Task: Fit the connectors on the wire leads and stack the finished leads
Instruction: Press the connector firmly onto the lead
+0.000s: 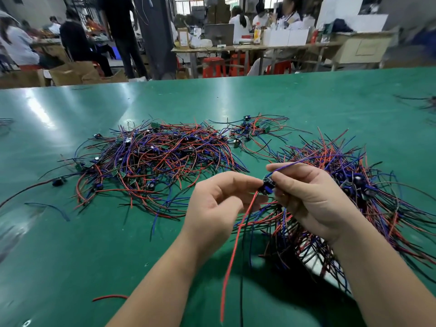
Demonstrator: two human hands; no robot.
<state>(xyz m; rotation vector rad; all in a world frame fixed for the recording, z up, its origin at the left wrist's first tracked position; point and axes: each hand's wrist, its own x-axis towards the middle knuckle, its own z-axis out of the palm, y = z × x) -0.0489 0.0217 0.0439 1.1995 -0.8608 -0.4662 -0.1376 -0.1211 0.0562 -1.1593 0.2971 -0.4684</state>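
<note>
Between my hands hangs one lead with a small dark blue connector point(267, 185). My left hand point(217, 208) pinches the connector from the left with thumb and fingertips. My right hand point(311, 199) pinches it from the right. A red wire point(233, 251) and a black wire drop from the connector toward me. A blue wire point(306, 161) runs up over my right fingers to the right. A big loose heap of red, blue and black leads point(151, 156) lies on the table behind my left hand. A second heap point(368, 192) lies under and beyond my right hand.
The green table point(70, 244) reaches far ahead. A small cluster of leads point(254, 131) lies at the back centre. A stray red wire piece point(109, 297) lies near my left forearm. People sit and stand at benches beyond the table's far edge.
</note>
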